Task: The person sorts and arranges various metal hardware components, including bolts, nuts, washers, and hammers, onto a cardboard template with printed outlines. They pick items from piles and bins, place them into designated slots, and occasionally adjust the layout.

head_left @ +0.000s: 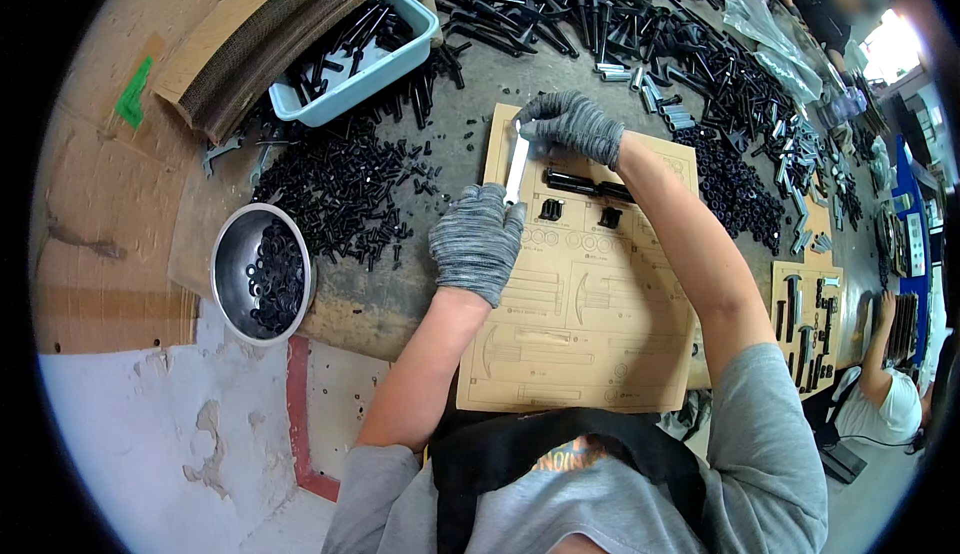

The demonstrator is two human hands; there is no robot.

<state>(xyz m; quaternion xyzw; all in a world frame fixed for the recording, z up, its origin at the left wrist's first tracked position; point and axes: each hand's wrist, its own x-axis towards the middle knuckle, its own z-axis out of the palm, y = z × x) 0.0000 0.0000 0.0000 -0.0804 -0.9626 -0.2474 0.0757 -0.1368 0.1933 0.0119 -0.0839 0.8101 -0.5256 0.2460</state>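
Note:
Both my hands wear grey knit gloves. My left hand (478, 242) and my right hand (572, 126) hold the two ends of a flat silver metal piece (516, 168) over a brown cardboard template (590, 324) printed with part outlines. The left hand pinches its lower end, the right hand its upper end. On the template beside the piece lie a long black bolt (583, 186) and two small black parts (551, 209).
A pile of small black screws (340, 189) lies left of the template. A steel bowl (232, 254) holds black washers; a light blue bin (418, 16) holds black bolts. Black and silver hardware (640, 24) covers the far table. Another person (885, 394) works at the right.

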